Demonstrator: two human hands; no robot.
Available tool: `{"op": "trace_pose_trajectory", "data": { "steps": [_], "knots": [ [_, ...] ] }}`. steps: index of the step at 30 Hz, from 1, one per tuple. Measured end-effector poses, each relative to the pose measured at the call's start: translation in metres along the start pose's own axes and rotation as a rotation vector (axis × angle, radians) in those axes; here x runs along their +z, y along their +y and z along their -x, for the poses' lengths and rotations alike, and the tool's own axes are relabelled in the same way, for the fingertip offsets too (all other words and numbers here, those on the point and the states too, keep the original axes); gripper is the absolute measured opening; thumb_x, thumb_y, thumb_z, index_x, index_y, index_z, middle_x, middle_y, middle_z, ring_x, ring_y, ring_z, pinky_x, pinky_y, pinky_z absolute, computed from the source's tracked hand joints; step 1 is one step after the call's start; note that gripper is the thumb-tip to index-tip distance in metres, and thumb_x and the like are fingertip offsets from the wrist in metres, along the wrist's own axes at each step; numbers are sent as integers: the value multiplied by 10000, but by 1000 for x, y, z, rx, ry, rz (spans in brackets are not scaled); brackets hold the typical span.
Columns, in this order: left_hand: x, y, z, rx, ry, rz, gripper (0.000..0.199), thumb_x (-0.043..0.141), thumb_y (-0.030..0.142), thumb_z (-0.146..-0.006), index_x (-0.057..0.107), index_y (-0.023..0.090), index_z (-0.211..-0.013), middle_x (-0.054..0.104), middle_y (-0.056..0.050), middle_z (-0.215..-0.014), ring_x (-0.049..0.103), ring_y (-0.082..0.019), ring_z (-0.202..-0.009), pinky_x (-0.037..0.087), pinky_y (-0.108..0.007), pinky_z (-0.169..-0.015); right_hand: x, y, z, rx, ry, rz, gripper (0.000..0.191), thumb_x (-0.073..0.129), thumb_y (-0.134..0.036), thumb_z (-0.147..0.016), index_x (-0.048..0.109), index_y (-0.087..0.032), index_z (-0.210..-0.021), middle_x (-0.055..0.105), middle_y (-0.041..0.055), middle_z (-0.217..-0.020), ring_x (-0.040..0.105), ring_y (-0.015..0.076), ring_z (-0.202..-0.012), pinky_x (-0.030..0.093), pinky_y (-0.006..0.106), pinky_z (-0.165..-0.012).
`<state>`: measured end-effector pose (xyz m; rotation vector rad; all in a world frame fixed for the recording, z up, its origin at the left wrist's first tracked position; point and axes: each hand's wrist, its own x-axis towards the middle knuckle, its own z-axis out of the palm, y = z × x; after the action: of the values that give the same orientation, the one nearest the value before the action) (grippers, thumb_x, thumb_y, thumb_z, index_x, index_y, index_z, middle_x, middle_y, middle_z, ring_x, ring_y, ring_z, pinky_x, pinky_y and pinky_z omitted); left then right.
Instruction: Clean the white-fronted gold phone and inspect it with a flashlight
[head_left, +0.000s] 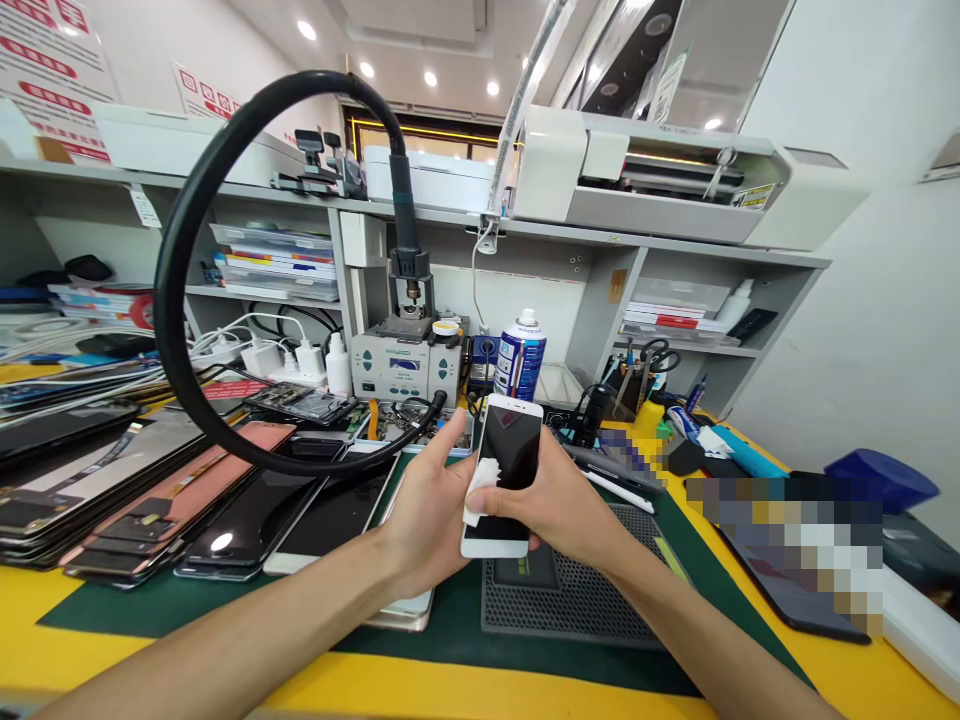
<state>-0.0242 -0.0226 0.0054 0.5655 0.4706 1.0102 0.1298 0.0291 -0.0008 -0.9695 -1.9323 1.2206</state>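
A white-framed smartphone [517, 450] is held up above the bench, its dark screen facing me. My left hand [431, 500] supports it from the left side and behind, thumb raised beside the edge. A crumpled white tissue [486, 478] lies against the lower left of the screen, pressed there by the thumb of my right hand [566, 495]. The other right fingers curl round the phone's right edge and are partly hidden behind it. Below the phone is a black honeycomb-textured mat [585, 600].
Loose phone screens [247, 510] are stacked on the left. At the back stand a hot-air station [409, 365] with a looping black hose [169, 250] and a blue-and-white spray can [520, 355]. To the right are scissors [660, 355] in a holder and a dark tablet-like slab [787, 590].
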Motion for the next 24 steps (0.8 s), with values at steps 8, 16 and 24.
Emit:
{"op": "trace_pose_trajectory", "data": {
  "steps": [8, 16, 24],
  "knots": [
    [-2, 1, -1, 20, 61, -9, 695, 423, 695, -905, 648, 133, -1247, 726, -171, -1005, 701, -339, -892, 534, -507, -834, -25, -6, 0, -62, -292, -161, 388, 753, -291, -833, 492, -222, -1111, 593, -11, -885, 596, 133, -645, 531, 266, -539],
    [1, -1, -3, 25, 156, -56, 557, 442, 594, -947, 670, 161, -1212, 744, -139, -953, 722, -304, -816, 580, -473, -759, -41, -12, 2, -87, -454, -176, 336, 725, -330, -857, 544, -207, -1112, 609, -12, -859, 628, 158, -690, 545, 325, -673],
    [1, -1, -2, 13, 129, -121, 603, 460, 627, -926, 696, 127, -1165, 735, -164, -973, 717, -314, -807, 598, -477, -702, -40, -16, 5, -73, -422, -107, 461, 773, -317, -786, 567, -211, -1185, 671, 22, -965, 674, 210, -819, 575, 363, -748]
  ]
}}
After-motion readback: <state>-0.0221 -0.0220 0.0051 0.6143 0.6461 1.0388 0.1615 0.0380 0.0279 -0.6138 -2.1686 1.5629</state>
